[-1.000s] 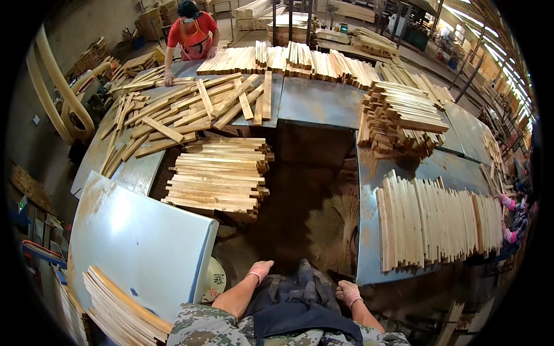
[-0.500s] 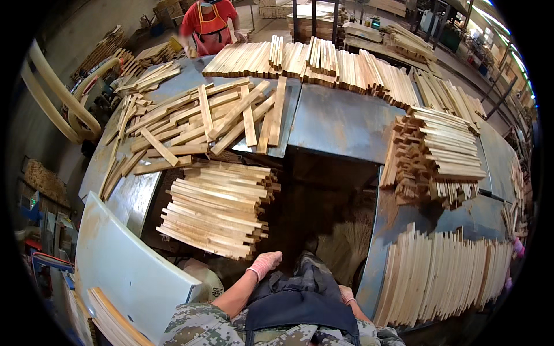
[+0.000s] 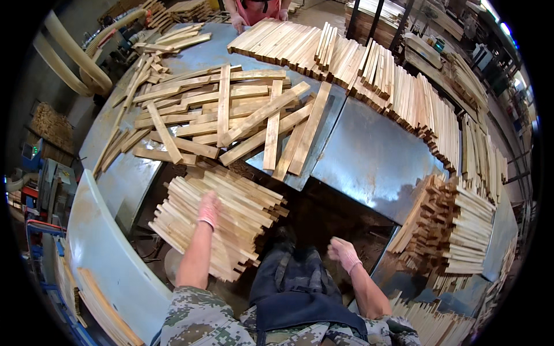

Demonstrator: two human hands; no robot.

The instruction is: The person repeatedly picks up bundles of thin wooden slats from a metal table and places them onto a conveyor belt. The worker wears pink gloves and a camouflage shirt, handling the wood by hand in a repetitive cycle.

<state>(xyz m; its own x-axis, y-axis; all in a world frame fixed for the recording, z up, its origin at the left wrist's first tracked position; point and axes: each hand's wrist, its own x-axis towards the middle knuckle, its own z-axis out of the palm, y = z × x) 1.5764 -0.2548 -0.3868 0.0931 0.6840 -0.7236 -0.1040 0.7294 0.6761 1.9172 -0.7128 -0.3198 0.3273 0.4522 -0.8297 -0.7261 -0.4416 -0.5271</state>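
My left hand (image 3: 209,209), in a pale pink glove, is over a neat stack of wooden strips (image 3: 245,202) just left of my legs. It is smeared by motion, and I cannot tell whether it touches the wood or how its fingers lie. My right hand (image 3: 343,254), gloved alike, hangs over the dark gap in front of the right table, its fingers curled in and nothing visible in them. Beyond the stack, a jumbled heap of loose wooden strips (image 3: 224,106) lies on the metal table (image 3: 369,153).
A long row of strips (image 3: 277,43) lines the table's far edge, where a person in a red apron (image 3: 254,12) stands. At right are a crosswise stack of strips (image 3: 473,225) and another row (image 3: 433,323). A curved pale-blue panel (image 3: 109,248) rises at left.
My left hand has moved forward from beside my lap to over the stack. My right hand has come up from my right side. The view has turned left.
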